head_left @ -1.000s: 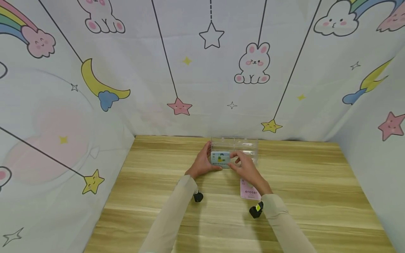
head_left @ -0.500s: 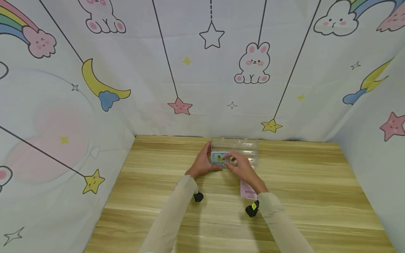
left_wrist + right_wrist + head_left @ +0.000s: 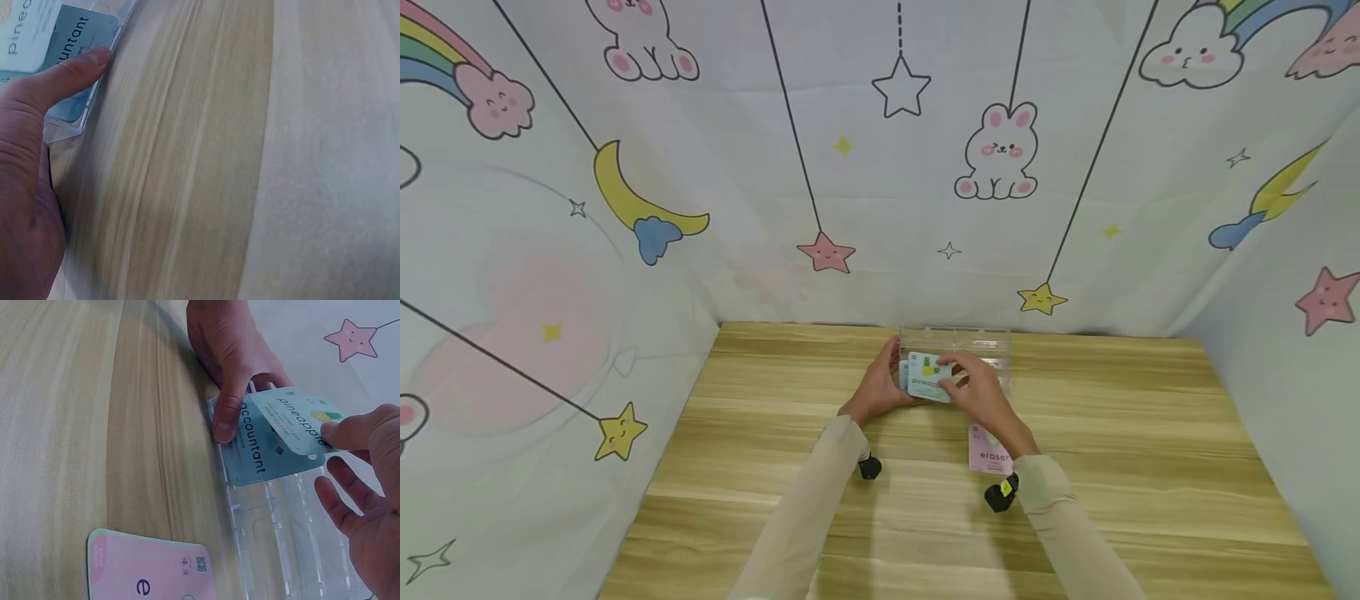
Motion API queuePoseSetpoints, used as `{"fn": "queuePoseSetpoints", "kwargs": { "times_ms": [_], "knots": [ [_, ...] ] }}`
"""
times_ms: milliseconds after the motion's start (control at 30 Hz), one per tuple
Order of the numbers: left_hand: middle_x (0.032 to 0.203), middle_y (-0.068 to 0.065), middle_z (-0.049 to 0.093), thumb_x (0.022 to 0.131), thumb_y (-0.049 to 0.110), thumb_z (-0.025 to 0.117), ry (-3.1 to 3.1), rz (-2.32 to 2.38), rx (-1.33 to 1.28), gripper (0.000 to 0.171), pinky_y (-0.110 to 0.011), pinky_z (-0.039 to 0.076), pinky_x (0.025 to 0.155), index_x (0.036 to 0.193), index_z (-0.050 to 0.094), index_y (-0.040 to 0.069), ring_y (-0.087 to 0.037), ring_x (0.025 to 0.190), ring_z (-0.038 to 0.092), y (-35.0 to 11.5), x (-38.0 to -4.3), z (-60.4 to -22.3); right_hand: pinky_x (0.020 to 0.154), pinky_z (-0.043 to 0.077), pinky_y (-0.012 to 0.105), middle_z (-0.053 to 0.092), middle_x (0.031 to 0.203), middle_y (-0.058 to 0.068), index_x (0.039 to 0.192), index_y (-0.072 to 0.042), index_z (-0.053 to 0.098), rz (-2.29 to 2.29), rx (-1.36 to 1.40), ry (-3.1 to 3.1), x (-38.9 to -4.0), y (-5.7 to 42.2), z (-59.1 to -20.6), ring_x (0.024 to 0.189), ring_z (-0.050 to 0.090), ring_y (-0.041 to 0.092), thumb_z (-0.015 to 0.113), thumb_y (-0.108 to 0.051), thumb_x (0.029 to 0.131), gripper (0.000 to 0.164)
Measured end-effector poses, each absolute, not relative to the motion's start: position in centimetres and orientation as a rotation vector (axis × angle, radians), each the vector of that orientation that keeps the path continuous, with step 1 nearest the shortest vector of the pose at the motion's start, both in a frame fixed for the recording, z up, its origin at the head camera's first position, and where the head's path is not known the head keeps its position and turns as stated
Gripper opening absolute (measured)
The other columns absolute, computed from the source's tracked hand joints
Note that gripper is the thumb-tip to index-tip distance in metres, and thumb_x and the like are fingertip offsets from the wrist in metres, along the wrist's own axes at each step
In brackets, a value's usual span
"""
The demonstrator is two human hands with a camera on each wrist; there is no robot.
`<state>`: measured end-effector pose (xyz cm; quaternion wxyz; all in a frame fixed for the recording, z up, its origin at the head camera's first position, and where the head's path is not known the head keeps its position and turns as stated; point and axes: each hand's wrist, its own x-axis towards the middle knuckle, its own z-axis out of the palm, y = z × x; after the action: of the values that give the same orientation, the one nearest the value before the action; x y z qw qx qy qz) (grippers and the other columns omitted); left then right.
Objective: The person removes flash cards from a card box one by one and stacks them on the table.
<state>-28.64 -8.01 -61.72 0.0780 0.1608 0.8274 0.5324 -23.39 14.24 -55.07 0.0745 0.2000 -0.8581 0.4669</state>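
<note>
A clear plastic organizer with compartments stands at the back of the table. My left hand grips its left end, the thumb lying over the front edge and onto a blue "accountant" flashcard. That card leans in the left part of the organizer. My right hand pinches a pale green "pineapple" flashcard by its right edge, thumb on the printed face. In the right wrist view the pineapple card is tilted in front of the accountant card and covers part of it; the right hand's lower fingers are spread below.
A pink "eraser" flashcard lies on the wooden table, under the right wrist and in front of the organizer. Behind the table hangs a white curtain printed with stars and rabbits. A small black camera is strapped at each wrist.
The right hand first shifted left over the pineapple card, then pinched it and drew it up and toward me, uncovering the card behind. The left hand has stayed at the organizer.
</note>
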Motion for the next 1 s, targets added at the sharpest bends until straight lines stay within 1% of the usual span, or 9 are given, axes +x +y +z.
{"fn": "queuePoseSetpoints", "kwargs": {
  "times_ms": [167, 333, 467, 600, 700, 867, 1000],
  "knots": [
    [0.166, -0.014, 0.032, 0.07, 0.008, 0.098, 2.468, 1.602, 0.48, 0.127, -0.03, 0.035, 0.121, 0.166, 0.015, 0.012, -0.024, 0.15, 0.037, -8.1, -28.7, -61.8, 0.077, 0.064, 0.033, 0.069, 0.121, 0.012, 0.122, -0.004, 0.069, 1.416, 0.58, -2.58, -23.0, 14.8, -54.3, 0.097, 0.068, 0.027, 0.079, 0.001, 0.09, 0.034],
    [0.166, -0.013, 0.032, 0.068, 0.014, 0.1, 2.462, 1.596, 0.47, 0.13, -0.029, 0.033, 0.122, 0.166, 0.015, 0.014, -0.023, 0.151, 0.035, -8.2, -28.6, -61.8, 0.075, 0.064, 0.032, 0.068, 0.122, 0.011, 0.125, -0.006, 0.068, 1.403, 0.58, -2.61, -22.3, 15.9, -53.6, 0.09, 0.069, 0.023, 0.079, -0.002, 0.092, 0.035],
    [0.167, -0.011, 0.03, 0.068, 0.02, 0.101, 2.468, 1.57, 0.449, 0.132, -0.024, 0.031, 0.121, 0.166, 0.013, 0.015, -0.02, 0.152, 0.033, -8.2, -28.5, -61.7, 0.074, 0.063, 0.032, 0.068, 0.123, 0.013, 0.128, -0.005, 0.067, 1.398, 0.569, -2.636, -21.7, 17.0, -53.2, 0.087, 0.067, 0.021, 0.078, -0.001, 0.092, 0.038],
    [0.167, -0.01, 0.03, 0.068, 0.021, 0.101, 2.477, 1.56, 0.438, 0.133, -0.022, 0.03, 0.12, 0.167, 0.012, 0.015, -0.019, 0.151, 0.033, -8.2, -28.5, -61.8, 0.073, 0.064, 0.033, 0.068, 0.126, 0.016, 0.129, -0.005, 0.066, 1.402, 0.53, -2.682, -20.9, 18.5, -53.0, 0.088, 0.07, 0.022, 0.079, -0.003, 0.092, 0.04],
    [0.166, -0.011, 0.031, 0.068, 0.019, 0.101, 2.475, 1.575, 0.454, 0.132, -0.022, 0.031, 0.121, 0.166, 0.013, 0.014, -0.019, 0.151, 0.034, -8.1, -28.6, -62.0, 0.07, 0.062, 0.031, 0.067, 0.127, 0.017, 0.13, -0.005, 0.066, 1.383, 0.486, -2.725, -20.3, 19.6, -53.0, 0.088, 0.07, 0.022, 0.08, -0.004, 0.091, 0.042],
    [0.166, -0.013, 0.032, 0.068, 0.017, 0.101, 2.469, 1.591, 0.472, 0.132, -0.025, 0.031, 0.121, 0.166, 0.013, 0.012, -0.022, 0.151, 0.034, -8.1, -28.6, -62.0, 0.065, 0.061, 0.027, 0.063, 0.128, 0.02, 0.129, -0.003, 0.065, 1.431, 0.447, -2.758, -19.2, 21.1, -53.4, 0.085, 0.071, 0.023, 0.08, 0.001, 0.09, 0.042],
    [0.167, -0.013, 0.03, 0.068, 0.017, 0.1, 2.483, 1.57, 0.468, 0.131, -0.025, 0.031, 0.121, 0.166, 0.013, 0.011, -0.022, 0.151, 0.033, -8.1, -28.6, -61.9, 0.065, 0.061, 0.026, 0.061, 0.131, 0.023, 0.13, 0.0, 0.064, 1.492, 0.406, -2.793, -18.2, 21.9, -53.8, 0.083, 0.069, 0.022, 0.08, 0.002, 0.089, 0.043]
  ]
}}
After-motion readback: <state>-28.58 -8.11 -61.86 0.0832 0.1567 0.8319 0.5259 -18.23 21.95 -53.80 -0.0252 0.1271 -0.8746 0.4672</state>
